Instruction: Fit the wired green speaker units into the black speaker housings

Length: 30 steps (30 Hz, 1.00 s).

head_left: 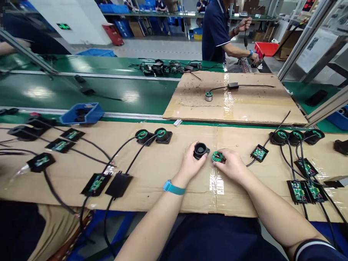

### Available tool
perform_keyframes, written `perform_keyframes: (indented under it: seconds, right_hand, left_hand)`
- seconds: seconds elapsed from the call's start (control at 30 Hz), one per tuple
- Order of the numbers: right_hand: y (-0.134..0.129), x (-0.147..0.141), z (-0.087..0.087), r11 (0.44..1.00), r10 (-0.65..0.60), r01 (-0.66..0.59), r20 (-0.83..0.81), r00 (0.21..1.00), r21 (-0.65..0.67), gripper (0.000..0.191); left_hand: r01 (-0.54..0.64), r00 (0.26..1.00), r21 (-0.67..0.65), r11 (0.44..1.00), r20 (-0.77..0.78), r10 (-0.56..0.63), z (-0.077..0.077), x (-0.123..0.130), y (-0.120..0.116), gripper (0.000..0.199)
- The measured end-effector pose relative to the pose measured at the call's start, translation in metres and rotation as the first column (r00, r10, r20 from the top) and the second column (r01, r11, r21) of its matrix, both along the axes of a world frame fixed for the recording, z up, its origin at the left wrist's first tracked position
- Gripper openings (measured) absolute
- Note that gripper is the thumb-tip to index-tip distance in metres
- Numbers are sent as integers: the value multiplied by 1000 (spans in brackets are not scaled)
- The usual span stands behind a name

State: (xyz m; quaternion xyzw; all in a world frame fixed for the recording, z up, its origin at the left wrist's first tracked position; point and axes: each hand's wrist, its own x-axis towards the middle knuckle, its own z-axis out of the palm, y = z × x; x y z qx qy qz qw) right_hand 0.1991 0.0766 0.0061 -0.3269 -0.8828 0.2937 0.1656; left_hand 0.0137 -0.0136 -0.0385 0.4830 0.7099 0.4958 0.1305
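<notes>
Around a black round housing (pixel 201 149) with an open top, the fingers of my left hand (pixel 189 162) are closed. A teal band sits on that wrist. My right hand (pixel 230 164) pinches a small round motor part with a green circuit board (pixel 217 156), just right of the housing and apart from it. A black cable runs out from behind the right hand to a small black box with a green board (pixel 260 153). Whether that cable joins the held part is hidden by the hand.
Cardboard (pixel 165 184) covers the bench. Black housings with green boards (pixel 162 135) and cabled boxes (pixel 118 185) lie left; more wired units (pixel 299 190) lie right. Behind is a raised cardboard sheet (pixel 190 103) with one wired motor, and a blue bin (pixel 82 113). A co-worker (pixel 215 28) stands beyond.
</notes>
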Motion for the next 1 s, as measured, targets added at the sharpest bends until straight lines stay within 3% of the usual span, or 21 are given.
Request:
perform_keyframes:
  seconds: [0.13, 0.23, 0.4, 0.5, 0.63, 0.77, 1.0]
  right_hand:
    - [-3, -1, -1, 1000, 18, -18, 8, 1000, 7, 44]
    - [-2, -1, -1, 999, 52, -51, -21, 998, 18, 38]
    - [-11, 2, 10, 985, -121, 153, -314, 942, 79, 38]
    - [-22, -2, 14, 979, -107, 171, -433, 895, 110, 38]
    - [-30, -11, 5, 972, -73, 161, -431, 899, 172, 37]
    - [-32, -16, -5, 961, -69, 178, -440, 895, 211, 38]
    - [-31, -18, -5, 982, -92, 140, -323, 942, 128, 39]
  left_hand:
    - [-31, 999, -32, 999, 21, 32, 0, 1, -2, 54]
    - [1, 1000, 41, 999, 14, -2, 1, 1, -2, 44]
    - [67, 987, 173, 983, -154, -40, 1, 5, -4, 42]
    - [127, 967, 190, 974, -242, -79, -1, 13, -4, 45]
    - [170, 941, 202, 964, -325, -98, -4, 21, -4, 47]
    - [203, 944, 250, 947, -308, -121, -5, 23, -4, 49]
    - [219, 948, 220, 951, -277, -155, -6, 20, -1, 47]
